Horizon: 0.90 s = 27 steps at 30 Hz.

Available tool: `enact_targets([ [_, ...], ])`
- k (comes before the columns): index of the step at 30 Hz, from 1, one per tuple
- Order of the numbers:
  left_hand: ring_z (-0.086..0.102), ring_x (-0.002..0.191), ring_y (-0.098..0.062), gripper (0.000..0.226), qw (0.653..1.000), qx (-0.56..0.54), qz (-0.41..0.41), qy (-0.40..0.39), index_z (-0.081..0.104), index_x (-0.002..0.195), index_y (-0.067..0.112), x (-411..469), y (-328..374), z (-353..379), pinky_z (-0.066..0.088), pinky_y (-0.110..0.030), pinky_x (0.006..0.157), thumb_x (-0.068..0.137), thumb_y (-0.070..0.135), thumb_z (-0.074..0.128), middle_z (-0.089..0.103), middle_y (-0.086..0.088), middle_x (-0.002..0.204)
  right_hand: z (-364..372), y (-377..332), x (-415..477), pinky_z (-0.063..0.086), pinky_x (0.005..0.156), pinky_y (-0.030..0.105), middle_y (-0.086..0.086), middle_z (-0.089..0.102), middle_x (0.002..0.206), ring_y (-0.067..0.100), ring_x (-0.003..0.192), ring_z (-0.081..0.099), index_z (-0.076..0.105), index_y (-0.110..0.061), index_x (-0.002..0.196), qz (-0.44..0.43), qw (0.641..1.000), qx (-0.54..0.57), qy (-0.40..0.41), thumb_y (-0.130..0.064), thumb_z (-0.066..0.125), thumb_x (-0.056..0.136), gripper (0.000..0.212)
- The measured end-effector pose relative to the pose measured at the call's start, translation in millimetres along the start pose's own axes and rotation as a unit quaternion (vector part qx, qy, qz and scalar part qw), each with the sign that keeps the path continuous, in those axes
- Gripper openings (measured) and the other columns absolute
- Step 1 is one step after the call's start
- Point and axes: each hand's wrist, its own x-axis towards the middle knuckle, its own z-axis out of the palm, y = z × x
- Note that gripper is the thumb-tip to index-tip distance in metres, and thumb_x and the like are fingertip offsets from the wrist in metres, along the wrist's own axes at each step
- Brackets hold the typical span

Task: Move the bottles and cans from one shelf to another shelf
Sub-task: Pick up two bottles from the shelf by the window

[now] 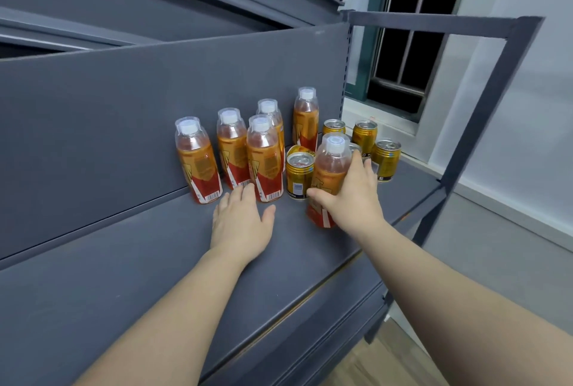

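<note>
- Bottles (232, 150) stand upright in a cluster of five at the back of the shelf (124, 277), against its rear panel.
- Left hand (240, 221) lies flat, palm down, with fingers straight and holding nothing. Its fingertips reach the base of the nearest bottle in the cluster, though I cannot tell whether they touch it.
- Can (299, 176) stands just right of that cluster, beside the held bottle (330, 165).
- Held bottle is upright near the shelf's front. Whether its base rests on the shelf or is just off it, I cannot tell.
- Right hand (353, 196) wraps the held bottle's body, thumb in front and fingers round the far side.
- Cans (386, 159) stand behind and to the right of that hand, close to its fingertips.
- Step, as I judge it: one bottle is being taken from or set onto this shelf, and one frame does not say which.
- Next move calls for a straight vertical path, since cans crowd both sides. The free left hand could steady the neighbours.
</note>
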Motion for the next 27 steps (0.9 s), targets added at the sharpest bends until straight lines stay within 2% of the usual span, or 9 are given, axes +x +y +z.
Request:
enact_targets([
  [5, 0.036, 0.142, -0.027, 0.064, 1.000, -0.022, -0.008, 0.006, 0.034, 0.152, 0.017, 17.7, -8.0, 5.5, 0.033, -0.046, 0.117, 0.099, 0.049, 0.049, 0.040, -0.003, 0.154, 13.3, 5.2, 8.2, 0.032, 0.116, 0.057, 0.004, 0.032, 0.156, 0.029, 0.148, 0.021, 0.022, -0.026, 0.153, -0.012, 0.998, 0.050, 0.025, -0.057, 0.084, 0.068, 0.109],
  [9, 0.036, 0.143, -0.026, 0.065, 0.998, -0.050, -0.027, 0.006, 0.033, 0.152, 0.017, 28.0, -7.6, 10.7, 0.036, -0.043, 0.115, 0.099, 0.049, 0.050, 0.040, -0.003, 0.155, 15.8, 7.7, 8.7, 0.039, 0.112, 0.054, -0.001, 0.045, 0.145, 0.026, 0.140, 0.031, 0.031, -0.026, 0.146, -0.032, 0.997, 0.060, 0.045, -0.050, 0.083, 0.072, 0.093],
  [12, 0.040, 0.140, -0.026, 0.062, 0.997, -0.067, -0.027, 0.010, 0.036, 0.149, 0.017, 34.7, -6.9, 13.5, 0.038, -0.042, 0.111, 0.098, 0.048, 0.053, 0.043, -0.003, 0.152, 17.2, 5.0, 9.8, 0.039, 0.112, 0.052, -0.001, 0.048, 0.142, 0.025, 0.140, 0.031, 0.034, -0.024, 0.145, -0.045, 0.995, 0.072, 0.042, -0.045, 0.082, 0.075, 0.087],
  [15, 0.037, 0.142, -0.027, 0.070, 0.995, -0.087, -0.037, 0.008, 0.030, 0.153, 0.014, 43.5, -4.9, 13.9, 0.037, -0.041, 0.113, 0.097, 0.047, 0.056, 0.039, -0.005, 0.155, 19.5, -0.7, 9.6, 0.048, 0.104, 0.043, -0.002, 0.050, 0.138, 0.020, 0.131, 0.045, 0.033, -0.027, 0.144, -0.064, 0.993, 0.095, 0.026, -0.041, 0.084, 0.075, 0.087],
  [18, 0.041, 0.139, -0.030, 0.074, 0.993, -0.112, -0.035, 0.011, 0.028, 0.153, 0.013, 55.0, -4.0, 15.4, 0.041, -0.045, 0.111, 0.095, 0.045, 0.060, 0.041, -0.008, 0.154, 21.7, -5.0, 9.4, 0.049, 0.103, 0.039, -0.003, 0.051, 0.139, 0.017, 0.128, 0.050, 0.031, -0.027, 0.146, -0.073, 0.990, 0.120, -0.001, -0.039, 0.084, 0.075, 0.090],
  [21, 0.043, 0.136, -0.032, 0.076, 0.987, -0.150, -0.043, 0.029, 0.025, 0.153, 0.011, 65.0, 0.2, 15.6, 0.043, -0.046, 0.109, 0.094, 0.040, 0.064, 0.042, -0.012, 0.152, 25.1, -10.2, 6.4, 0.048, 0.105, 0.036, -0.006, 0.050, 0.142, 0.014, 0.128, 0.050, 0.029, -0.027, 0.148, -0.087, 0.986, 0.140, -0.026, -0.037, 0.084, 0.077, 0.090],
  [24, 0.042, 0.138, -0.032, 0.084, 0.981, -0.181, -0.052, 0.043, 0.018, 0.156, 0.013, 71.9, 3.8, 17.4, 0.043, -0.045, 0.108, 0.092, 0.038, 0.068, 0.039, -0.010, 0.154, 29.8, -12.4, 3.8, 0.044, 0.102, 0.024, -0.010, 0.048, 0.143, 0.007, 0.126, 0.049, 0.027, -0.028, 0.148, -0.092, 0.980, 0.173, -0.043, -0.032, 0.083, 0.079, 0.089],
  [27, 0.045, 0.136, -0.030, 0.086, 0.975, -0.212, -0.047, 0.045, 0.021, 0.154, 0.016, 79.6, 3.3, 22.7, 0.045, -0.047, 0.107, 0.089, 0.038, 0.072, 0.043, -0.008, 0.150, 30.1, -9.9, 4.7, 0.042, 0.100, 0.020, -0.012, 0.047, 0.141, 0.005, 0.125, 0.048, 0.027, -0.029, 0.148, -0.085, 0.975, 0.199, -0.046, -0.029, 0.081, 0.082, 0.086],
])
